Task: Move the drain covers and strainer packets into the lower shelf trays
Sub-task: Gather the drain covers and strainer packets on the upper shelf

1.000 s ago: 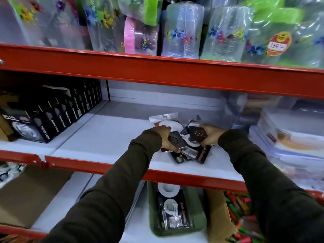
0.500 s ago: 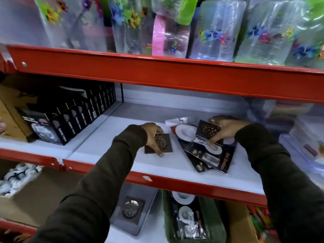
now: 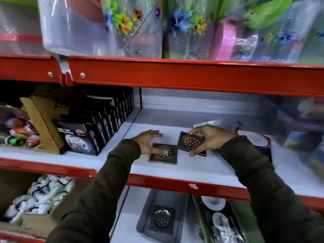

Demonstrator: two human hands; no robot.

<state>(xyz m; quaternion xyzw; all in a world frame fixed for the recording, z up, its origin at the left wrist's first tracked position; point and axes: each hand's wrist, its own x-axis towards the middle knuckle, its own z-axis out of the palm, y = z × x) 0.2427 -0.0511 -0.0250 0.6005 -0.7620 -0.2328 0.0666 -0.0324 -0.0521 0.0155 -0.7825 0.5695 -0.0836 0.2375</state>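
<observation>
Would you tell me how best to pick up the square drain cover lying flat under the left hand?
Probably pinch two opposite edges of the drain cover from above. It lies flat on the shelf, with its near edge toward the shelf lip, so sliding it forward should expose an edge.

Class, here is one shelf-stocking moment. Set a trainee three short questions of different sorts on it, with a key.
1. True or false: the right hand holds a square dark metal drain cover tilted off the white shelf board.
2. Which lower tray already holds a drain cover? A) grey plastic tray B) green plastic tray
3. Fill in: the left hand rests on a second square drain cover lying ___ on the shelf.

Key: 1 true; 2 A; 3 flat.
</observation>
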